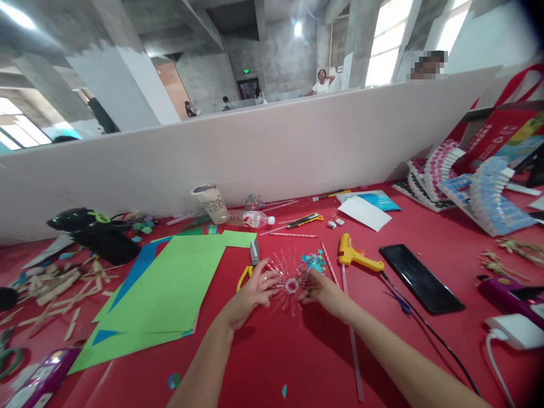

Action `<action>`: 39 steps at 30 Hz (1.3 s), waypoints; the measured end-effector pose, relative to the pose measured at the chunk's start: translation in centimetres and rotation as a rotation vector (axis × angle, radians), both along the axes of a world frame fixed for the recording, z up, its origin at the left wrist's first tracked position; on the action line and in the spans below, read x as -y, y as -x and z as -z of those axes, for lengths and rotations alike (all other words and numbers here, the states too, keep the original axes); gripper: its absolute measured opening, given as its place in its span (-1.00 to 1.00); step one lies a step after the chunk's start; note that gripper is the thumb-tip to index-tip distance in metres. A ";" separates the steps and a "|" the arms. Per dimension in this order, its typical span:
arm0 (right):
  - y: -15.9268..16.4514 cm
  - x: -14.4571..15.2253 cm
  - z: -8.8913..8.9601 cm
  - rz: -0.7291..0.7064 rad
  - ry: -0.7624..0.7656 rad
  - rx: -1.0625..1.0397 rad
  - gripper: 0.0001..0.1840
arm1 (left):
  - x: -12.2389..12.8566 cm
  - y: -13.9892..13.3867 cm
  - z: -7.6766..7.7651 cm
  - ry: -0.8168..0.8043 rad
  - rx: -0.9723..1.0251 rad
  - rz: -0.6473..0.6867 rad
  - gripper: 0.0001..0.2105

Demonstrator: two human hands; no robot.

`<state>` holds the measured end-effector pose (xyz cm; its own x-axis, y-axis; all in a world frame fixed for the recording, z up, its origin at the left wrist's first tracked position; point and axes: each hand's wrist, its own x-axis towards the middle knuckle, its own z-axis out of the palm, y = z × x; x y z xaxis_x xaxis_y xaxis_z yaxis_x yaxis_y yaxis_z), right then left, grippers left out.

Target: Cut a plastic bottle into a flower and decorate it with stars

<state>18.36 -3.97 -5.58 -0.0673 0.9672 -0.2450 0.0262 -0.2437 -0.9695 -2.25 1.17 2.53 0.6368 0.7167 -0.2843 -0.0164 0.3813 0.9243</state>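
Observation:
Between my hands is a cut clear plastic bottle top (291,285), its thin strips fanned out like a flower around the ring of the neck. My left hand (254,290) grips the strips on the left with curled fingers. On the right side, the fingers of my right hand (325,292) hold the strips too; their tips are partly hidden behind the clear plastic. Just behind my right hand lies a small pile of blue star sequins (314,260). Yellow-handled pliers (254,252) rest beside my left hand.
Green paper sheets (170,283) lie left. A yellow glue gun (359,256) with its cord, a glue stick (352,340) and a black phone (420,277) are on the right. Behind stand a utility knife (304,221), a plastic bottle (249,219) and a white partition (263,153).

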 end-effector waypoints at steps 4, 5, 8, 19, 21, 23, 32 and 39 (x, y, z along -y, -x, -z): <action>-1.2 0.7 -1.6 0.027 0.012 0.298 -0.68 | 0.2 -0.6 -0.8 0.006 -0.066 -0.064 -0.26; -1.9 0.8 -2.3 0.037 -0.004 0.386 -0.70 | 0.3 -0.8 -0.9 -0.005 -0.104 -0.092 -0.30; -4.8 1.0 -4.6 0.104 -0.042 0.649 -0.71 | 0.5 -1.1 -1.2 -0.044 -0.170 -0.174 -0.33; -5.4 0.5 -5.6 0.037 0.071 1.195 -0.69 | 0.6 -0.3 -1.3 -0.332 -0.138 -0.580 -0.56; -4.4 0.6 -5.1 0.042 0.065 1.232 -0.68 | 0.9 -0.2 -0.8 -0.324 -0.095 -0.638 -0.57; -4.2 0.7 -5.1 0.050 0.041 1.252 -0.69 | 1.1 -0.1 0.1 -0.324 -0.077 -0.683 -0.60; -10.0 1.3 -5.5 0.350 0.005 1.332 -0.68 | 0.5 0.8 4.6 -0.367 -0.108 -0.791 -0.66; -11.4 0.5 -4.4 0.475 -0.075 0.984 -0.67 | 0.8 0.7 4.2 -0.378 -0.100 -0.757 -0.67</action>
<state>29.78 -4.51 -1.19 0.5090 0.8576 0.0732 0.7164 -0.3750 -0.5884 -2.94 0.34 -1.68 -0.0683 0.9972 0.0306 -0.0536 -0.0343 0.9980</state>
